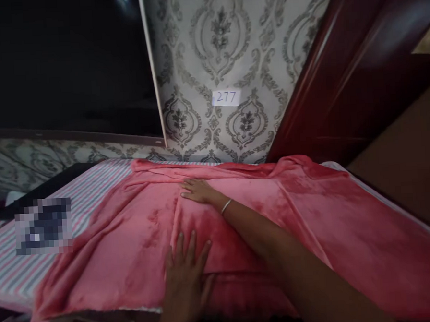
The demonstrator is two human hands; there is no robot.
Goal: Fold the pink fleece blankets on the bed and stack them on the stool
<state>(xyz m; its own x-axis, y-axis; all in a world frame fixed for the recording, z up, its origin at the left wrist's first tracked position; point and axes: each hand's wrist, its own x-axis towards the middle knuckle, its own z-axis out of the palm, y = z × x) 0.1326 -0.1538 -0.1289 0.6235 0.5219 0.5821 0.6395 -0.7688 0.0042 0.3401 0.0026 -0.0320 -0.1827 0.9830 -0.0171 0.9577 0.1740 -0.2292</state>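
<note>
A pink fleece blanket (312, 223) lies spread over a bed with a striped sheet (94, 191). My right hand (198, 190) reaches far across it, fingers flat and open on the cloth near the far edge; a thin bangle circles that wrist. My left hand (187, 275) rests flat near the front edge with fingers spread, pressing the blanket. Folds run through the cloth between the two hands.
Patterned wallpaper with a small paper label reading 277 (226, 97) is behind the bed. A dark screen or window (65, 63) fills the upper left. A dark red wooden door or wardrobe (358, 76) stands at the right. A blurred patch (43, 226) sits on the sheet at left.
</note>
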